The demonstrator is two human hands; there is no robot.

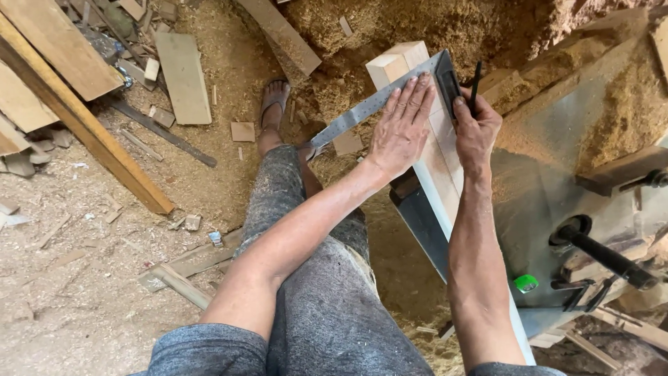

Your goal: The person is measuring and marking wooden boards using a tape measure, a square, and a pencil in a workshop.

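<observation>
Fingers (pixel 416 97) of our left hand (pixel 399 132) lie spread and flat, pressing the metal blade of a try square (pixel 362 110) down across a pale wooden plank (pixel 438 170); nothing is gripped, only pinned under the palm. Our right hand (pixel 475 132) is curled shut around a dark pencil (pixel 475 85), whose upper end sticks up past the knuckles while its tip is hidden behind the hand, so we cannot tell whether it touches the wood. That hand also covers part of the square's dark stock (pixel 447 87) at the plank's right edge. From our head view the plank runs from the sawdust heap (pixel 445 28) at the top down toward us, resting along the edge of a grey machine table (pixel 550 202); its near end disappears behind our right forearm. The blade's free end juts left over our knee. A black lever (pixel 609 259) and a small green cap (pixel 526 283) sit on the machine, which is partly cut off at the right. Our sandalled foot (pixel 273 104) stands among offcuts (pixel 182 76) on the floor.
</observation>
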